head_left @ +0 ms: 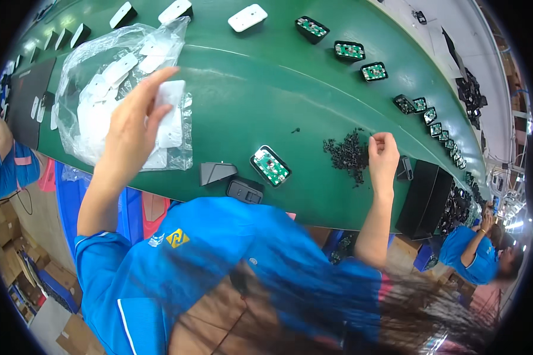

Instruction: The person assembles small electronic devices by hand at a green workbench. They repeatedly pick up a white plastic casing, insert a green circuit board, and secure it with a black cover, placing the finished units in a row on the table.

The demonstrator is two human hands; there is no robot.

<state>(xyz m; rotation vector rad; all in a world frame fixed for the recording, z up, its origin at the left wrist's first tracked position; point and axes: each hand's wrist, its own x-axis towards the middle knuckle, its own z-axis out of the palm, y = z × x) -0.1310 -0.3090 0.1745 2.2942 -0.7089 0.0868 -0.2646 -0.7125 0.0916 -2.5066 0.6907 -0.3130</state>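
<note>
White cover (170,112) sits pinched in my left hand (130,127) over the bag (95,89) for easy lifting, while my right hand (384,157) pinches a screw beside the black screws (348,155) on the green surface (266,94).

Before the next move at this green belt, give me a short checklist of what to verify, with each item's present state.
1. Left hand has a white cover plate in its fingers above the clear plastic bag: ok.
2. Right hand has its fingertips pinched at the pile of small black screws; whether a screw is held: cannot tell.
3. Open unit with green circuit board lies flat on the belt between both hands: ok.
4. Black wedge-shaped part and black housing lie at the near belt edge, within reach: ok.
5. Housing sits right at the edge: not ok.
</note>
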